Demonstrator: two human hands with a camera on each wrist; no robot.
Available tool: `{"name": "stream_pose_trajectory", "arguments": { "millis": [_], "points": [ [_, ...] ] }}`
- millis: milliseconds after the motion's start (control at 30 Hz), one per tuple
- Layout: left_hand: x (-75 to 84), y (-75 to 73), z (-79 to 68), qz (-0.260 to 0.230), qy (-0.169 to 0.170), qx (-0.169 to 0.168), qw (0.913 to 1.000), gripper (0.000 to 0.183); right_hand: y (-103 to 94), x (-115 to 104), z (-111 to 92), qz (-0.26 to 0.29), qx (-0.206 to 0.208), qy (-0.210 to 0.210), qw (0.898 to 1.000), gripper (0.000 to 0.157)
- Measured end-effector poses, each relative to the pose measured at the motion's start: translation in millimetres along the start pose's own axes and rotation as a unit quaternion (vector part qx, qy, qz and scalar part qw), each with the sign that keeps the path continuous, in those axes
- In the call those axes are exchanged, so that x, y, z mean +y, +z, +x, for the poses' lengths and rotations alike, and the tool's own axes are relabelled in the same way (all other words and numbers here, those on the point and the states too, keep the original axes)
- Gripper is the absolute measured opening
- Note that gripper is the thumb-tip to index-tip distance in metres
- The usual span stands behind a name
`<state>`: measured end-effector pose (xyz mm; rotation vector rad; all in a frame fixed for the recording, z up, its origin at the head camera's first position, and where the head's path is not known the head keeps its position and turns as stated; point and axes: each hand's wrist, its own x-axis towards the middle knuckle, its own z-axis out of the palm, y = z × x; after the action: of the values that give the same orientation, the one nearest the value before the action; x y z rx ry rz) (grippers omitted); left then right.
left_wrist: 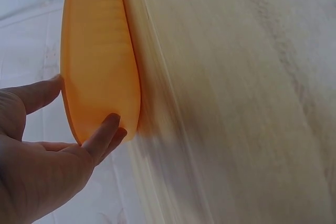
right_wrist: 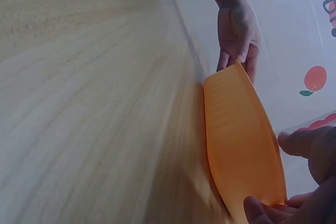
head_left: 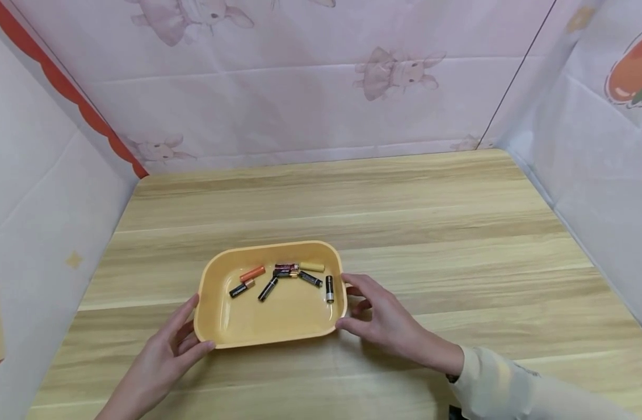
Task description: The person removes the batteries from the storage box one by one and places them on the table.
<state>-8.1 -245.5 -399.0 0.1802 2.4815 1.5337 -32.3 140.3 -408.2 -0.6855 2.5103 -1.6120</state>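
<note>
A yellow plastic tray (head_left: 268,326) with rounded corners is at the middle-left of the table, its base on or very close to the wood. Several batteries lie inside, mostly toward its far side: an orange one (head_left: 253,273), a yellow one (head_left: 311,267), a black-and-copper one (head_left: 242,289) and a black one (head_left: 268,289) among them. My left hand (head_left: 160,356) grips the tray's left end, thumb at the near corner on the rim. At the right end my right hand (head_left: 384,318) holds the rim between thumb and fingers. Both wrist views show fingers against the outer wall (left_wrist: 100,40).
The wood-grain table (head_left: 431,233) extends beyond the tray to the back and right. Printed fabric walls (head_left: 300,111) enclose it at the back and both sides. A small dark object (head_left: 456,413) shows at the bottom edge, by the right sleeve.
</note>
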Motion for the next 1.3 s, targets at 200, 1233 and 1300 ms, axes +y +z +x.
{"name": "stream_pose_trajectory", "arguments": {
  "millis": [200,1233,1300],
  "points": [
    [2.6,0.3,0.0,0.003,-0.025,-0.002,0.9997,0.09,-6.2,-6,7,-0.007,0.022,0.006,1.0,0.067],
    [10.2,4.1,-1.8,0.016,-0.071,0.006,0.9973,0.087,0.5,-66,101,-0.011,-0.096,-0.042,0.994,0.049],
    [11.1,4.0,-2.1,0.017,-0.073,0.007,0.9972,0.087,4.7,-66,109,-0.009,-0.123,-0.035,0.992,0.046]
  ]
}}
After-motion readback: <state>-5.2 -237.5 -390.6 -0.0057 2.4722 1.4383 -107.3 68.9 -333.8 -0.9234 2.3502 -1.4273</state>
